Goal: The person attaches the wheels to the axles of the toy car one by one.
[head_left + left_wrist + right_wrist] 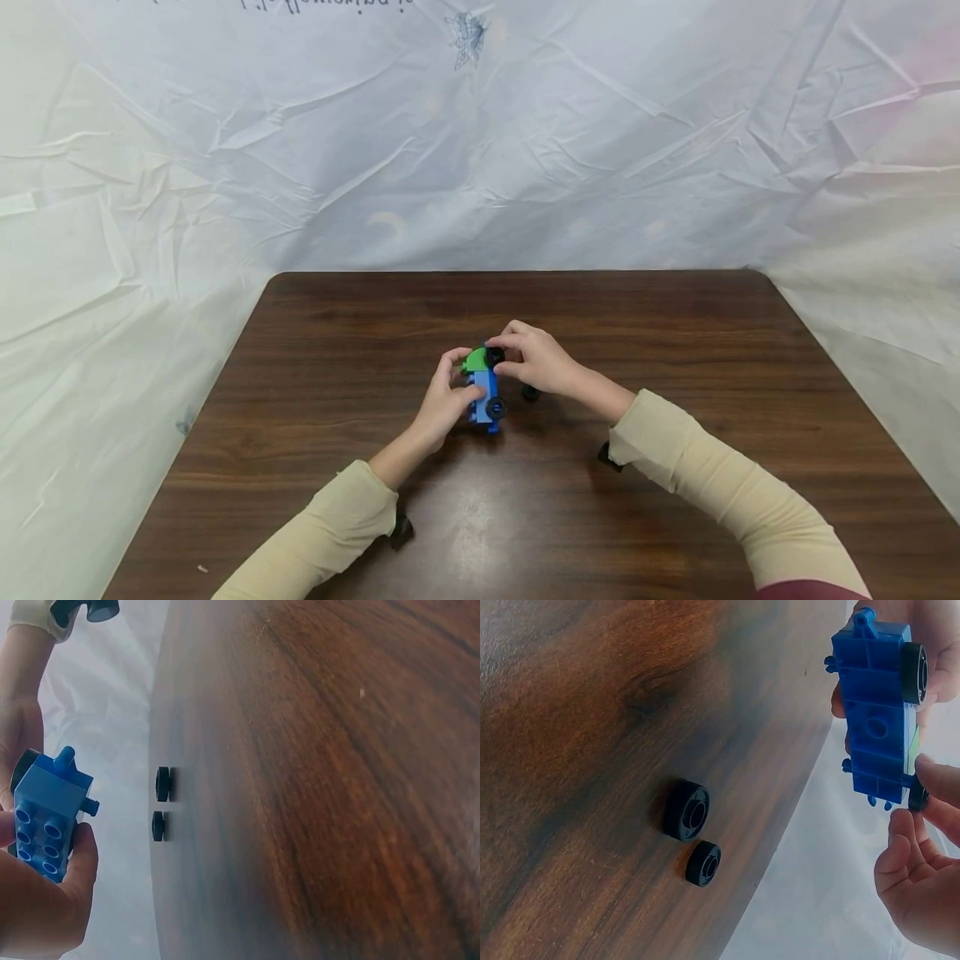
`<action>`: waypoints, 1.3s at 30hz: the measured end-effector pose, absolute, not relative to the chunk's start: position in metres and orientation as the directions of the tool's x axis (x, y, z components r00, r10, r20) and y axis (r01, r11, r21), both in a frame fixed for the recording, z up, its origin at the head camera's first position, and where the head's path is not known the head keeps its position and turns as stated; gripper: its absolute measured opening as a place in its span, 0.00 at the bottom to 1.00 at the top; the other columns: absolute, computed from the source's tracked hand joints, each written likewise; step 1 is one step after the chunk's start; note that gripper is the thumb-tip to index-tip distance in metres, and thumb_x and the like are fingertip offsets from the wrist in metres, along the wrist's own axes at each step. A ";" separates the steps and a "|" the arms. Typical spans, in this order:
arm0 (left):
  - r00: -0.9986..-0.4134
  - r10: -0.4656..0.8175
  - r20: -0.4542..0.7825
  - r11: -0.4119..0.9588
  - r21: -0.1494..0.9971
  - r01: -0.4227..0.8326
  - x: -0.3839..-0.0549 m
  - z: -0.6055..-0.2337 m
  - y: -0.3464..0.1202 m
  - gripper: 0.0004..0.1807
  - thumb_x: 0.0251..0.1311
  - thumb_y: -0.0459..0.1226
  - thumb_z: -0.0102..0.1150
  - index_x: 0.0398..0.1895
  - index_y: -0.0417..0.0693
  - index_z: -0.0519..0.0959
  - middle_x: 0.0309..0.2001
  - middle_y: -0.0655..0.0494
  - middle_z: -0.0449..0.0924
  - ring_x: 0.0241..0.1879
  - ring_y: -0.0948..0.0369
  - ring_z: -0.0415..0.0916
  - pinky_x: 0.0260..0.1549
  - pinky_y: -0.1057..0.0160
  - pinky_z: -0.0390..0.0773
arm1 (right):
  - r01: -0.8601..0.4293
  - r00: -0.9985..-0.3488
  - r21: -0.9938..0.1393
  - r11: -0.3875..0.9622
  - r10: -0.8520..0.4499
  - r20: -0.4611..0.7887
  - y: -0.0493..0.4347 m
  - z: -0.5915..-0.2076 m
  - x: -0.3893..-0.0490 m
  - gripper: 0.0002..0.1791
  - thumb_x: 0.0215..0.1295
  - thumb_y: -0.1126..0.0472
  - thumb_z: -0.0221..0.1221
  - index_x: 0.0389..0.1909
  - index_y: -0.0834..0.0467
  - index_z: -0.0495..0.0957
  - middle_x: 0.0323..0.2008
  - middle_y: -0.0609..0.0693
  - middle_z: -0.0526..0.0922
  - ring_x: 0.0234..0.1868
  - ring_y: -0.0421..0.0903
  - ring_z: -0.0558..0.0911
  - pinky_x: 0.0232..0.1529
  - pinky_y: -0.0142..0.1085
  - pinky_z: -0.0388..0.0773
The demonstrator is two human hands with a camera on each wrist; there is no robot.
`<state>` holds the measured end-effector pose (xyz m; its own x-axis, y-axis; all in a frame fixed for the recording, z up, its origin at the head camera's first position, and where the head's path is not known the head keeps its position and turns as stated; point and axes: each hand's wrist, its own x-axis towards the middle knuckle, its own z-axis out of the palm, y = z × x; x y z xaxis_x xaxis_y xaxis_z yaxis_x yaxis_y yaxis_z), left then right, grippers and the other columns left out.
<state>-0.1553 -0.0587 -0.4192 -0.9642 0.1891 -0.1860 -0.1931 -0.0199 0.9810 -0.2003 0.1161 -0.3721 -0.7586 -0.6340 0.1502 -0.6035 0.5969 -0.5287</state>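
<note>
The car (870, 690), from where I stand, looks like smooth plastic with a soft sheen, its wheels (912, 673) duller, nearly matt plastic. The table (660, 333) shows smooth wood grain, glossy enough to catch a bright patch of light. The sheeting (480, 167) looks thin and creased, faintly shiny along its folds, while the sleeves (712, 467) are matt cloth.

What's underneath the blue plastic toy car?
Its blue underside shows a blue circle, two black plastic wheels along one side and two bare pegs on the other. The right hand partly covers the smaller wheel.
</note>
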 end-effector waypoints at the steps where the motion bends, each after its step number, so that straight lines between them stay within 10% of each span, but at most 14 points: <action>1: -0.964 0.188 -0.186 -0.018 0.981 -0.192 -0.155 -0.419 -0.059 0.29 0.53 0.31 0.51 0.58 0.52 0.55 0.50 0.42 0.63 0.32 0.61 0.76 0.31 0.62 0.76 | -0.606 -0.758 -0.527 0.596 -0.635 0.153 0.116 -0.372 -0.200 0.20 0.55 0.60 0.59 0.50 0.60 0.74 0.36 0.50 0.71 0.24 0.37 0.69 0.25 0.28 0.68; 39: -0.956 0.235 -0.176 0.032 0.984 -0.173 -0.150 -0.409 -0.058 0.28 0.53 0.31 0.56 0.55 0.50 0.56 0.49 0.44 0.64 0.29 0.62 0.75 0.29 0.67 0.73 | -0.647 -0.742 -0.491 0.583 -0.628 0.233 0.121 -0.381 -0.193 0.19 0.52 0.59 0.61 0.47 0.59 0.76 0.28 0.46 0.74 0.24 0.36 0.67 0.23 0.27 0.65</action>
